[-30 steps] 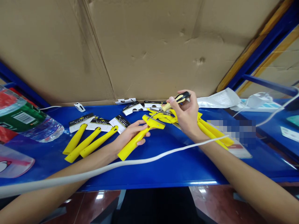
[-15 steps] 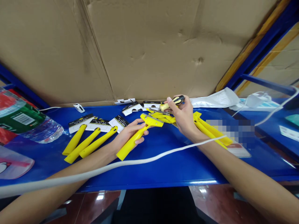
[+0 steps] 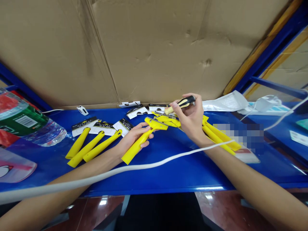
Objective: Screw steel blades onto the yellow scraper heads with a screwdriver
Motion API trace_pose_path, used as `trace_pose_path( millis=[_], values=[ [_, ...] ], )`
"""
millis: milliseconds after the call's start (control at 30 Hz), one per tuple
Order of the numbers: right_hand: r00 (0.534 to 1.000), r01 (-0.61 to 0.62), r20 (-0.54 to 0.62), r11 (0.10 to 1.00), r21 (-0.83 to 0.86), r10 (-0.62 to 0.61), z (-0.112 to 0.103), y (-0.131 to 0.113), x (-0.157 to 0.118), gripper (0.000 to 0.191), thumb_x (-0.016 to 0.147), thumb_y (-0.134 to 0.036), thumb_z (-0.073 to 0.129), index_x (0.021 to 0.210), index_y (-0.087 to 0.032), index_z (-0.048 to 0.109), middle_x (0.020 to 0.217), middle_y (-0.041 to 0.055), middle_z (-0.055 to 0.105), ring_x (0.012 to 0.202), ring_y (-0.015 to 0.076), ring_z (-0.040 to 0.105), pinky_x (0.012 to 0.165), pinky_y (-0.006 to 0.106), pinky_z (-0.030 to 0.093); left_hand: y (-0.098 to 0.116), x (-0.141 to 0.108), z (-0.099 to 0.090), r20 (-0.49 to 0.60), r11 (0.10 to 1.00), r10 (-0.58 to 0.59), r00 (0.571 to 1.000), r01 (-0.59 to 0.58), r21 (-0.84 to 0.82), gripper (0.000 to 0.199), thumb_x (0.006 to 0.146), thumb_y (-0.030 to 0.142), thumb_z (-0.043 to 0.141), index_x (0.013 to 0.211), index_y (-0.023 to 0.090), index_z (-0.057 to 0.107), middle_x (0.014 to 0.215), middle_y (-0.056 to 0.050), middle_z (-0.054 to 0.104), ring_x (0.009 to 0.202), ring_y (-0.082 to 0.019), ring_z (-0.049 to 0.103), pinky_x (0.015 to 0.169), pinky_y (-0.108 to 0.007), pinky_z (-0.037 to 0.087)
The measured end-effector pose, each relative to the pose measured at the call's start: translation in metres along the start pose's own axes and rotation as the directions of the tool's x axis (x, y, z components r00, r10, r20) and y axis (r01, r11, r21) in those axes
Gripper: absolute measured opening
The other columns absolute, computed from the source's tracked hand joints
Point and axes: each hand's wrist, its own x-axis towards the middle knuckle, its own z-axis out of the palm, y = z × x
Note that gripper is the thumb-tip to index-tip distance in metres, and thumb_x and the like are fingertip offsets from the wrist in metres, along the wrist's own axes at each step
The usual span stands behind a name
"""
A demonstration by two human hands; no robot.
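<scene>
My left hand point(image 3: 136, 135) is wrapped round a yellow scraper point(image 3: 137, 147), its wide head tilted up and away from me. In my right hand point(image 3: 190, 117) is a screwdriver point(image 3: 183, 102) with a black and cream handle. Its thin shaft points down left to the scraper's head; whether the tip sits in a screw is too small to tell. Just behind the scraper lie more yellow scraper parts point(image 3: 167, 120). Yellow handles point(image 3: 218, 136) rest to the right of my right hand, partly hidden by it.
Several yellow handles point(image 3: 88, 149) and black-and-white cards point(image 3: 102, 128) lie on the blue table point(image 3: 154, 179) at left. A large bottle point(image 3: 26, 118) stands far left. A white cable point(image 3: 144, 166) crosses in front of my forearms. Cardboard point(image 3: 156, 54) walls the back; a plastic bag point(image 3: 228, 102) lies behind right.
My right hand and the screwdriver's handle have shifted slightly to the right and up, with the shaft still at the scraper's head. My left hand keeps its hold on the scraper.
</scene>
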Motion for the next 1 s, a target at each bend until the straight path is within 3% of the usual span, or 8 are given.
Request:
trace_pose_path(
  millis=[167,267,500,733,1000],
  values=[
    [0.997,0.002,0.077,1.000,0.025,-0.004,0.003,-0.004,-0.005,0.052,0.090,-0.054,0.086,0.117,-0.032,0.047,0.103,0.0001,0.078,0.095,0.0232,0.083,0.090,0.042,0.067,0.001,0.000,0.000,-0.013,1.000,-0.005,1.000,0.005,0.030,0.019,0.101,0.015,0.066,0.115,0.019,0.054,0.092,-0.005,0.069,0.057,-0.010,0.064,0.040,-0.015,0.044],
    [0.998,-0.005,0.064,0.999,0.047,0.002,0.003,-0.005,-0.005,0.052,0.090,-0.054,0.085,0.117,-0.033,0.046,0.104,0.0005,0.078,0.095,0.0240,0.083,0.090,0.043,0.068,0.001,0.001,0.000,-0.013,1.000,0.020,1.000,-0.019,0.008,0.019,0.101,0.011,0.065,0.116,0.018,0.055,0.096,-0.007,0.070,0.063,-0.011,0.067,0.040,-0.014,0.043],
    [1.000,0.012,-0.007,0.999,0.049,-0.012,0.001,-0.011,-0.002,0.051,0.089,-0.053,0.086,0.117,-0.034,0.047,0.101,-0.0007,0.073,0.091,0.0247,0.083,0.089,0.045,0.069,0.003,-0.002,0.006,-0.062,0.999,0.022,0.998,-0.021,0.027,0.023,0.098,0.012,0.068,0.117,0.017,0.057,0.093,-0.005,0.069,0.052,-0.008,0.060,0.039,-0.016,0.041],
    [0.999,0.028,0.031,0.999,0.028,-0.029,0.002,-0.013,-0.005,0.050,0.091,-0.053,0.085,0.118,-0.033,0.047,0.099,-0.0006,0.075,0.092,0.0240,0.082,0.088,0.043,0.067,0.002,-0.003,0.007,-0.096,0.995,0.059,0.994,-0.051,0.083,0.025,0.096,0.013,0.073,0.114,0.017,0.055,0.096,-0.006,0.070,0.054,-0.008,0.060,0.041,-0.017,0.040],
    [0.995,0.068,0.076,0.998,0.013,-0.069,0.001,-0.011,-0.007,0.049,0.091,-0.046,0.086,0.119,-0.033,0.048,0.101,0.0002,0.077,0.094,0.0246,0.081,0.089,0.046,0.066,-0.001,0.000,0.000,-0.061,0.985,0.070,0.996,-0.059,0.162,0.028,0.094,0.020,0.076,0.114,0.019,0.055,0.090,-0.007,0.071,0.055,-0.011,0.062,0.044,-0.018,0.041]
  ],
)
